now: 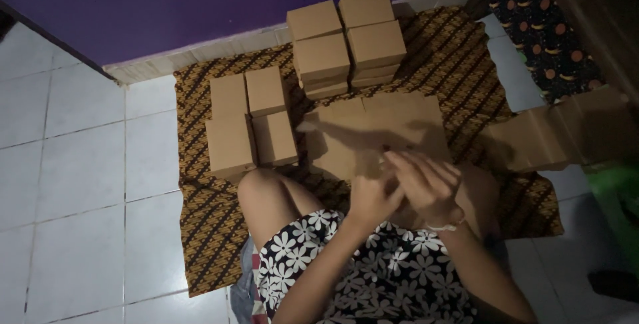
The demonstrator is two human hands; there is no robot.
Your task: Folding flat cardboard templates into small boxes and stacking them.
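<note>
White floor tiles (80, 164) carried a patterned mat (213, 231), folded boxes (249, 124) stacked at its far side, clear of the work. Both hands, left (370, 199) and right (426, 184), met over the lap, fingers pinching a flat card (373, 131) there.

White tiled floor (73, 164) w/ a brown patterned cloth (206, 231) spread on it, up against the purple wall's base. On the cloth: stack of closed cardboard boxes (249, 121) at left, taller stack (347, 41) at back, flat unfolded cardboard sheets (373, 128) in the middle, more flat cardboard (552, 134) at right, partly off the cloth.
</note>
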